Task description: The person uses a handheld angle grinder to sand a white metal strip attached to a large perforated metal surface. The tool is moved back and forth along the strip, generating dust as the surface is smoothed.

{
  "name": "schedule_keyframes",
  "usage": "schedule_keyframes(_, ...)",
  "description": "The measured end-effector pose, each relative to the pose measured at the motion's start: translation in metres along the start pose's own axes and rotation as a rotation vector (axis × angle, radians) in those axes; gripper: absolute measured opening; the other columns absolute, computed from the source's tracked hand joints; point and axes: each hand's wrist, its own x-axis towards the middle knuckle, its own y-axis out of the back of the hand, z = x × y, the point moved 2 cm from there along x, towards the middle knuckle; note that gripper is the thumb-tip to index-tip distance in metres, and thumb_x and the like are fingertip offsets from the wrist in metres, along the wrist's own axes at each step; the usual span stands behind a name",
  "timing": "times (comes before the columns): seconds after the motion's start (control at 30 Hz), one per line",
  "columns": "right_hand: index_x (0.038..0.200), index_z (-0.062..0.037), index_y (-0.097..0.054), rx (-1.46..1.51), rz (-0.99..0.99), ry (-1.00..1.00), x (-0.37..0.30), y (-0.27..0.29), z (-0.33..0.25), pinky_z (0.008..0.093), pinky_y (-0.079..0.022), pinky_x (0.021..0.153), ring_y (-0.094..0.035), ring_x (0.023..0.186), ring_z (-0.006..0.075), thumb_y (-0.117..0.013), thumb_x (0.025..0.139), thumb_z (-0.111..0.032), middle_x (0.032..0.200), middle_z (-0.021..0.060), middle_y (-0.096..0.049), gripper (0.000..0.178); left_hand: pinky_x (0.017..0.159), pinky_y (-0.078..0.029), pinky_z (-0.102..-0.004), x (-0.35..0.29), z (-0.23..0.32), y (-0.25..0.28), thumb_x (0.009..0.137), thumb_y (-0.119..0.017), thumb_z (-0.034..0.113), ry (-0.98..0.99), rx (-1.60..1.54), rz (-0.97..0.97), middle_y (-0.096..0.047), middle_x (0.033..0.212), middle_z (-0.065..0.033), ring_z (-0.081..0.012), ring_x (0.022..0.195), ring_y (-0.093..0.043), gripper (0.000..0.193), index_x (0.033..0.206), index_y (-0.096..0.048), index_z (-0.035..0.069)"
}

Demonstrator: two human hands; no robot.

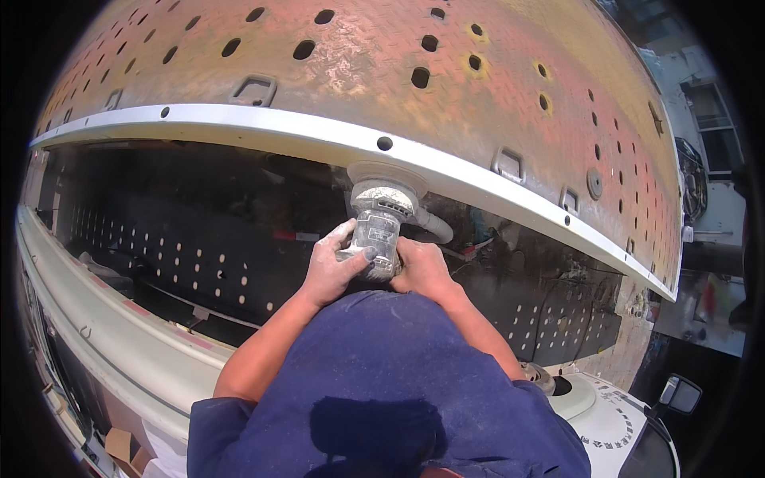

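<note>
Both of my hands are closed around a dusty grey power sander (377, 231) held in front of my body. My left hand (333, 264) grips its left side, with the thumb across the body. At the rear right of the tool is my right hand (422, 267), its fingertips partly hidden. The sander's round pad end points away from me, at the underside of the white edge rail (303, 126) of a large metal deck. Whether the pad touches the side below the rail cannot be made out. A pale hose (435, 226) is beside the sander's right side.
The rust-red and yellow tread-plate deck (366, 68) fills the far side, with oval holes and metal rings. Dark panels with rows of light holes lie below. A cream-coloured vehicle side (151, 331) runs at left; a mirror (682, 396) stands at right; a cardboard box (123, 448) sits lower left.
</note>
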Motion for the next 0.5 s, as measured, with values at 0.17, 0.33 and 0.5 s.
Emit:
schedule_keyframes(0.17,0.105,-0.0036,-0.074,-0.023,0.015,0.013,0.000,0.003,-0.002,0.0551,-0.063,0.082,-0.078,0.093,0.0467,-0.083,0.073,-0.012,0.097,0.0232,-0.080,0.034,0.115,-0.055,-0.0394,-0.001,0.016,0.001,0.096,-0.090,0.042,-0.037,0.033,-0.031,-0.074,0.144,-0.0241,-0.0235,0.131,-0.071,0.095,0.161,-0.053,-0.016)
schedule_keyframes(0.33,0.102,-0.0034,-0.074,-0.053,0.004,-0.021,0.003,-0.007,-0.005,0.0551,-0.062,0.082,-0.078,0.093,0.0462,-0.082,0.074,-0.012,0.097,0.0219,-0.080,0.031,0.114,-0.056,-0.0388,0.008,0.002,0.010,0.096,-0.090,0.038,0.032,-0.060,-0.107,-0.075,0.144,-0.0226,-0.0224,0.131,-0.071,0.092,0.162,-0.053,-0.015)
schedule_keyframes(0.5,0.101,-0.0029,-0.074,-0.077,0.017,0.010,0.006,0.003,-0.021,0.0558,-0.062,0.083,-0.078,0.093,0.0468,-0.081,0.075,-0.013,0.098,0.0214,-0.080,0.029,0.112,-0.057,-0.0377,0.002,0.021,0.015,0.096,-0.090,0.035,-0.050,-0.047,-0.060,-0.076,0.140,-0.0193,-0.0200,0.127,-0.071,0.087,0.161,-0.056,-0.012)
